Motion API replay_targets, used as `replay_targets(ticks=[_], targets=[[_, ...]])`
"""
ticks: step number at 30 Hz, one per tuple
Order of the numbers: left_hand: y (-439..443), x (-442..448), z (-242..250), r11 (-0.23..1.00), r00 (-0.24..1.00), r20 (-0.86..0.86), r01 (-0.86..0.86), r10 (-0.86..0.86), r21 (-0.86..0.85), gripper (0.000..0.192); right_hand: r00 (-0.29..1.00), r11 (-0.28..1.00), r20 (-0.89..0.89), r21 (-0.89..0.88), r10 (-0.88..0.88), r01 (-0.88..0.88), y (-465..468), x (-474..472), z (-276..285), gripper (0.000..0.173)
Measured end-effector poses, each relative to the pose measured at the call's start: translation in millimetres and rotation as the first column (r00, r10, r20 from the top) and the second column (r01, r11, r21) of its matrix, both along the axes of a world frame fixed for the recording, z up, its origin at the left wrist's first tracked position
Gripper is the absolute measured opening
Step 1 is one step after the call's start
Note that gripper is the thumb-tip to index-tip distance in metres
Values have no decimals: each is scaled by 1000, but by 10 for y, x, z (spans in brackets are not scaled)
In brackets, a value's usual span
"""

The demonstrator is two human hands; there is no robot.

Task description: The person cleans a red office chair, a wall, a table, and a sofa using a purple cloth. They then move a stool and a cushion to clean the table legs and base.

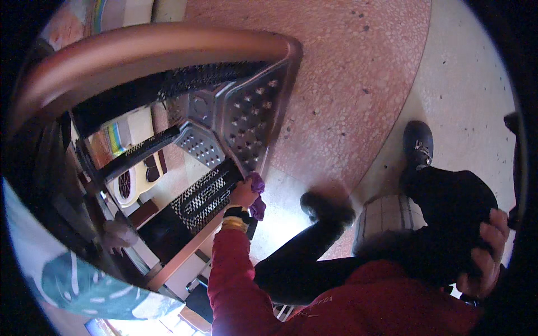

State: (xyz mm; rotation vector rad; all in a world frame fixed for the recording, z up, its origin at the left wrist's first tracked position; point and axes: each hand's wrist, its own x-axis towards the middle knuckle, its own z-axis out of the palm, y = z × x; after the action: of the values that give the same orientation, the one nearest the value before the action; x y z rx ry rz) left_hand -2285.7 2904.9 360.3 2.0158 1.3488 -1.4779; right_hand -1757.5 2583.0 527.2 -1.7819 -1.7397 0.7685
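My left hand [243, 194], with a yellow and black band at the wrist, holds a bunched purple cloth [257, 197]. It is at the lower corner of a dark embossed metal panel [252, 122], part of a piece of furniture with a thick copper-coloured rail [168, 44]. Beside the hand is a black perforated section [206, 197] of the same piece. At the right, my right hand [483, 256] rests over my dark-clothed knee, fingers spread, with no object seen in it.
My shoes [418, 140] stand on the pink and pale speckled floor [336, 92]. A checked cloth-like item [388, 218] lies under my legs. A leaf-patterned fabric [96, 290] is at the lower left. A blurred, hand-like shape [119, 235] shows within the frame, perhaps a reflection.
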Motion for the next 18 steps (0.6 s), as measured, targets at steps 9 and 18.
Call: replay_targets(ticks=[9,18], targets=[[-114,-773,924,812,723,370,-541,583,-220,55,997,997,52,58,55,-58,134,-195,12,36],[-1330,-1179,826,706,682,551,-674,482,218,58,988,988,151,153,-34,11,147,-259,-51,32]])
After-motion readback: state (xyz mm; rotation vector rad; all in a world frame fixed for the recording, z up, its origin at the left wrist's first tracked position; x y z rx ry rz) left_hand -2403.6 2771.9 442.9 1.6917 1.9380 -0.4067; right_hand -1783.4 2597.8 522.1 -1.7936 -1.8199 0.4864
